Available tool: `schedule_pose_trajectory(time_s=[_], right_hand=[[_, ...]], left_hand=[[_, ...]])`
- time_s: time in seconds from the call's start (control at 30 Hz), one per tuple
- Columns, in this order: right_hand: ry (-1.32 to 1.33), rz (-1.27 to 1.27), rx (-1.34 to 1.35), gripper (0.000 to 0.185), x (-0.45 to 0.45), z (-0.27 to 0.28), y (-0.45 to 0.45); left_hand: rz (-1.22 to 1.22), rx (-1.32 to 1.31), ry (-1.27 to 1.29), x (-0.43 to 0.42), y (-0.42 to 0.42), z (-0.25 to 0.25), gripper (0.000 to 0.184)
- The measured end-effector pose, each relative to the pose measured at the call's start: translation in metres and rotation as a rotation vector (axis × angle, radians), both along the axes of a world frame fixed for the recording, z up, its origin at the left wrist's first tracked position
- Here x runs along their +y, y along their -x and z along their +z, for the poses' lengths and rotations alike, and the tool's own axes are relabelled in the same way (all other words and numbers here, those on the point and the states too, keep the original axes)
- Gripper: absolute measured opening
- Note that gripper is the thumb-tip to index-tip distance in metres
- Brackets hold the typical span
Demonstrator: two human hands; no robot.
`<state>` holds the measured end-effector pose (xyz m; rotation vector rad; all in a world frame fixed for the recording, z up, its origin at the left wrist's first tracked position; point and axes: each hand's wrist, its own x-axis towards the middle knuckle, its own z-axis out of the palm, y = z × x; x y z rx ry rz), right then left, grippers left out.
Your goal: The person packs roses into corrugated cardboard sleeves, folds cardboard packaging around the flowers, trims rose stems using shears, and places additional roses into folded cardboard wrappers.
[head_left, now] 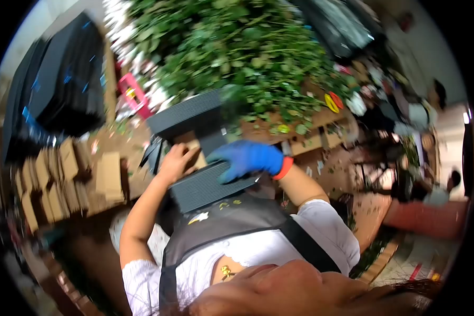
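A black corrugated sheet [208, 190], folded up into near and far panels, stands in front of my apron at the table's edge. My left hand [176, 162] is bare, with its fingers bent over a tan cardboard piece [199, 158] between the panels. My right hand [250, 159] wears a blue glove with an orange cuff. Its thumb lies on the outer face of the near panel and its fingers reach over the top edge, gripping it. The gloved fingertips are partly hidden and a little blurred.
Leafy green stems [231, 47] are heaped on the table [134, 152] beyond the sheet. Black sheets [71, 73] are stacked far left, above folded cardboard pieces [52, 181]. A pink object [134, 96] and yellow-and-orange scissors handles [333, 102] lie nearby. Other people [418, 113] are at right.
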<state>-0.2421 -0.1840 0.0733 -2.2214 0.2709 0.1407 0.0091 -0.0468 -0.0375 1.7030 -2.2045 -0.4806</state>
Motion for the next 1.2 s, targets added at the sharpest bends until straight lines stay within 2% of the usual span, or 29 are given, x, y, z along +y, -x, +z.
schedule_pose_trajectory(time_s=[0.03,0.1,0.17,0.27,0.37,0.5,0.57,0.67,0.77,0.9,0.93,0.97,1.03,1.07,1.13,1.17,1.2], right_hand=[[0.237,-0.068,0.011,0.053,0.018,-0.016,0.007],[0.545,-0.207,-0.171,0.042,0.037,-0.069,0.001],[0.561,-0.263,-0.384,0.036,0.039,-0.078,0.003],[0.520,-0.232,-0.172,0.041,0.041,-0.075,-0.001],[0.569,-0.209,-0.088,0.041,0.040,-0.074,-0.004],[0.553,-0.219,-0.086,0.042,0.039,-0.067,-0.005],[0.554,-0.251,-0.210,0.041,0.039,-0.072,-0.004],[0.550,-0.271,-0.283,0.039,0.040,-0.073,-0.001],[0.570,-0.267,-0.229,0.038,0.041,-0.071,-0.002],[0.615,-0.287,-0.294,0.034,0.040,-0.083,-0.005],[0.611,-0.278,-0.277,0.033,0.038,-0.080,-0.004],[0.597,-0.250,-0.263,0.032,0.039,-0.078,-0.005],[0.483,-0.222,-0.220,0.030,0.038,-0.068,-0.003],[0.584,-0.263,-0.366,0.028,0.035,-0.093,-0.007],[0.571,-0.275,-0.486,0.027,0.035,-0.087,-0.002],[0.579,-0.302,-0.406,0.029,0.036,-0.087,-0.002],[0.569,-0.313,-0.367,0.030,0.039,-0.084,0.000]], left_hand=[[-0.017,-0.035,-0.075,-0.003,0.001,0.001,0.064],[-0.071,-0.127,0.005,-0.008,-0.001,-0.016,0.063],[-0.097,-0.145,-0.031,-0.015,-0.001,-0.026,0.062],[-0.036,-0.102,-0.066,-0.015,0.006,-0.031,0.058],[-0.010,-0.074,-0.060,-0.015,0.006,-0.033,0.055],[0.042,-0.065,-0.077,-0.016,0.008,-0.035,0.048],[0.071,-0.047,-0.092,-0.014,0.011,-0.033,0.045],[0.007,-0.059,0.021,-0.014,0.003,-0.047,0.045],[0.037,-0.057,-0.072,-0.014,0.004,-0.042,0.044],[0.016,-0.072,-0.044,-0.017,-0.005,-0.056,0.047],[0.002,-0.071,0.078,-0.020,-0.007,-0.065,0.040],[-0.001,-0.056,0.064,-0.021,-0.013,-0.074,0.036],[-0.012,-0.051,0.067,-0.020,-0.012,-0.073,0.038],[-0.012,-0.098,0.008,-0.017,-0.008,-0.060,0.041],[0.013,-0.036,0.032,-0.014,-0.007,-0.059,0.046],[0.069,-0.008,-0.079,-0.011,0.003,-0.039,0.050],[0.072,-0.013,-0.064,-0.008,0.008,-0.029,0.053]])
